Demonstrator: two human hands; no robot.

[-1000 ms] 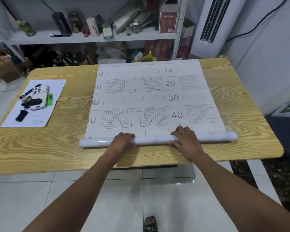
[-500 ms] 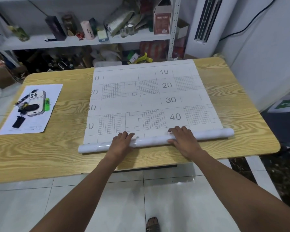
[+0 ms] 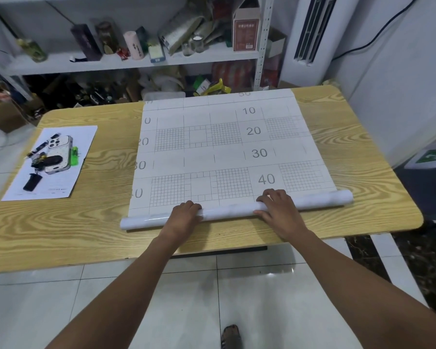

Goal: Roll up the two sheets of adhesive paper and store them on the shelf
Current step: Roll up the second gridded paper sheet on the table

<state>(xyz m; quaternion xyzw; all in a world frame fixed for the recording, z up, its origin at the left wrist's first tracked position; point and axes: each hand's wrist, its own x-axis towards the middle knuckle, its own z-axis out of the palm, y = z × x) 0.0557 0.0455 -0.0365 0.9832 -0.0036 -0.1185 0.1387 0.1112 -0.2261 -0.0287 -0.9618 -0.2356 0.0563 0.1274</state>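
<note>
A white sheet of adhesive paper (image 3: 224, 147) with grey grid squares and numbers 10 to 40 lies flat across the wooden table (image 3: 61, 222). Its near end is wound into a roll (image 3: 227, 212) that runs from left to right and slants a little, the right end farther from me. My left hand (image 3: 184, 214) curls over the roll left of its middle. My right hand (image 3: 278, 207) curls over it right of the middle, fingers reaching onto the flat sheet. Behind the table stands the white shelf (image 3: 126, 62).
A sheet of white paper (image 3: 83, 137) at the table's left carries a phone (image 3: 59, 154), keys and a green item. The shelf board is crowded with bottles, boxes and bags. A white air conditioner (image 3: 310, 34) stands at the back right. White tiled floor lies below.
The roll has moved a little away from me over the sheet, covering more of the row below the 40. Both hands stayed on it. The camera tipped slightly.
</note>
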